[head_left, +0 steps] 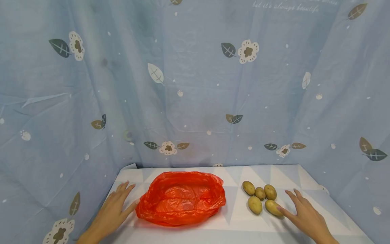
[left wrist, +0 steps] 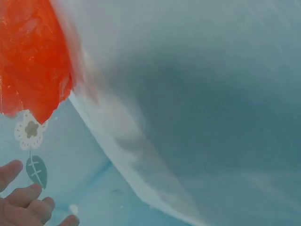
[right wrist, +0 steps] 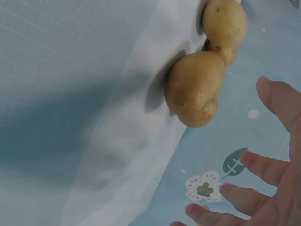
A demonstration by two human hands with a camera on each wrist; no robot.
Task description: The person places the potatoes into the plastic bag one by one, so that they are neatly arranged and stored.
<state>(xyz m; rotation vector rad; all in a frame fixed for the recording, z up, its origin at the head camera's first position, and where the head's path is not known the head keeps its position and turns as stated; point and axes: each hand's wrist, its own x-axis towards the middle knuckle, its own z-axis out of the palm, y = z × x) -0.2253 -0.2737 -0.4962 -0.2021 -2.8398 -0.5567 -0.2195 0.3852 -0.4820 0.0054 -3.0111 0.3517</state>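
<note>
A red bag (head_left: 181, 200) and, to its right, five potatoes (head_left: 260, 193) lie on the table (head_left: 233, 218). The left hand (head_left: 112, 208) is spread beside the bag. The right hand (head_left: 307, 215), also spread, overlaps one potato in the head view; the right wrist view shows a gap.

Head view evenly lit, soft shadows cast beside the potatoes (head_left: 260, 193), faint glare caught on the red bag (head_left: 180, 200), wrist views dimmed, left-wrist tabletop (left wrist: 211, 117) blurred and shadowed
</note>
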